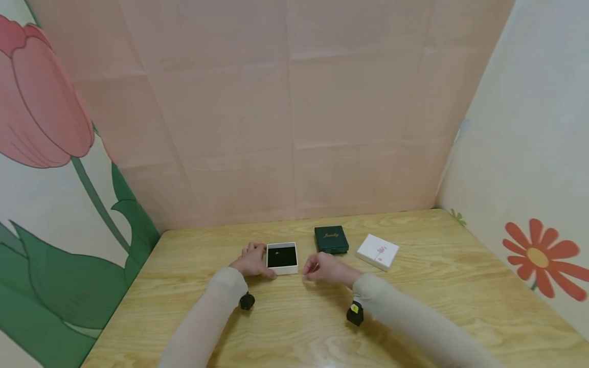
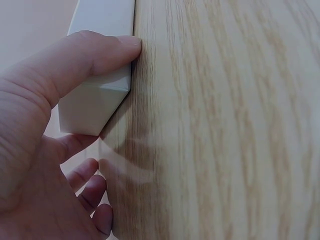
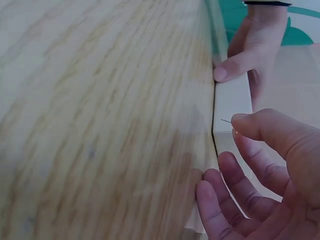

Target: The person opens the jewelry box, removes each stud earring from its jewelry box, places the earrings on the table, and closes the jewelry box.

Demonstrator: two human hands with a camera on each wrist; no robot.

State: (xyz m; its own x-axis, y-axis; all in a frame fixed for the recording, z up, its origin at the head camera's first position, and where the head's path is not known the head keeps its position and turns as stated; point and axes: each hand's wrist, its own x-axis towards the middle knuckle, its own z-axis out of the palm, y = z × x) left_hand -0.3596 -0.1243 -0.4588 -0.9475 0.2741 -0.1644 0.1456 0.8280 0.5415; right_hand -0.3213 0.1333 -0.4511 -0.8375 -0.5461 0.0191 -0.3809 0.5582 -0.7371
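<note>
A white jewelry box point(image 1: 290, 270) lies lidless on the wooden table, with a black insert point(image 1: 286, 259) inside. One tiny shiny piece point(image 1: 277, 253) sits on that insert; its exact kind is too small to tell. My left hand point(image 1: 252, 261) grips the box at its left end, thumb along the near wall point(image 2: 102, 84), other fingers toward the far side. Just right of the box, my right hand point(image 1: 325, 268) pinches a small earring between thumb and index finger. Its thin metal post point(image 3: 226, 120) sticks out past the thumb tip; the rest is mostly hidden.
Behind my right hand lies a dark green box point(image 1: 331, 239) with gold lettering. Farther right is a white lid point(image 1: 377, 251) with a pink flower print. A pink cloth backdrop point(image 1: 294, 128) rises at the table's far edge.
</note>
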